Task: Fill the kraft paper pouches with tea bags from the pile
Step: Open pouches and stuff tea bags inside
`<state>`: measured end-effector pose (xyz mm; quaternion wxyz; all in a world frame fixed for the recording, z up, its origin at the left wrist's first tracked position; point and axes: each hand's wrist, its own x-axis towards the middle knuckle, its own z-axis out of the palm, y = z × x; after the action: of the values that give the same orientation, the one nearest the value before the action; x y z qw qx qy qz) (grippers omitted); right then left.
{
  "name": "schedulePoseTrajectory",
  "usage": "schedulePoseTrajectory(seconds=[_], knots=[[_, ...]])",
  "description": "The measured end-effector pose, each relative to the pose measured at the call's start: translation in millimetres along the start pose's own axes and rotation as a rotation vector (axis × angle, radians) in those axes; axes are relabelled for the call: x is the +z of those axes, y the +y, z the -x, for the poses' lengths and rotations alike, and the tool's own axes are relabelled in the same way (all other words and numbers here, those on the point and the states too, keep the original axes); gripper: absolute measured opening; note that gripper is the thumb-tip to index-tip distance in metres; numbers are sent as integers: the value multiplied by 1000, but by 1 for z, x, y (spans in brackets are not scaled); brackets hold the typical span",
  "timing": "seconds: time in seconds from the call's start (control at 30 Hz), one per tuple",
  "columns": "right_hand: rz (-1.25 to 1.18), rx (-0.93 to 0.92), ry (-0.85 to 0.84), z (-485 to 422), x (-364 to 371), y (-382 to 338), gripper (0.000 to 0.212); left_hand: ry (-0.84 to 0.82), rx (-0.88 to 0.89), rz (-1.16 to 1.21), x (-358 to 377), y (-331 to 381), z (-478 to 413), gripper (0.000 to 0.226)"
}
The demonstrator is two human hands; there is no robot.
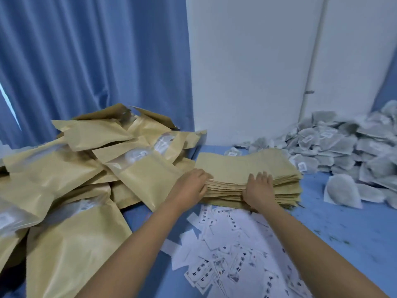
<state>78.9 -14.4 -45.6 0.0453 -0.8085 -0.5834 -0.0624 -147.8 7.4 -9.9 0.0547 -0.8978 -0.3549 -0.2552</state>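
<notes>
White printed paper slips [232,250] lie scattered along the near edge of the blue tabletop [343,229], between the two bare forearms. Just beyond them, mid-table, sits the stack of flat kraft pouches [242,166]. The left hand [190,187] grips its left end, fingers curled over the top and thumb against the near side. The right hand [258,189] rests flat on the stack's near edge, fingers straight and slightly spread, clasping nothing. A loose heap of filled pouches [71,168], some showing clear windows, covers the left side from near edge to far. The pile of tea bags [343,147] spreads over the far right corner, touching the stack's far right end. Behind hang a blue curtain [86,61] and a white wall [247,61] with a thin pipe [311,72].
</notes>
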Motion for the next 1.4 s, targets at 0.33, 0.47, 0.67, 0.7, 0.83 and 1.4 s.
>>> schedulePoseTrajectory(seconds=[0.33,0.47,0.67,0.7,0.83,1.4], knots=[[-273,-435,447,79,8,63,4,-251,61,-85,75,101,-19,34],[-957,79,465,97,3,105,25,-72,250,-95,76,122,7,35],[-1930,505,-167,124,1,151,37,-148,485,353,79,166,50,28],[-1978,524,-189,128,2,151,38,-207,315,484,81,177,48,36],[-2262,531,-259,135,6,142,31,-291,-363,964,88,227,6,32],[-2331,220,-274,132,16,153,26,-470,-561,1228,110,229,-42,23]])
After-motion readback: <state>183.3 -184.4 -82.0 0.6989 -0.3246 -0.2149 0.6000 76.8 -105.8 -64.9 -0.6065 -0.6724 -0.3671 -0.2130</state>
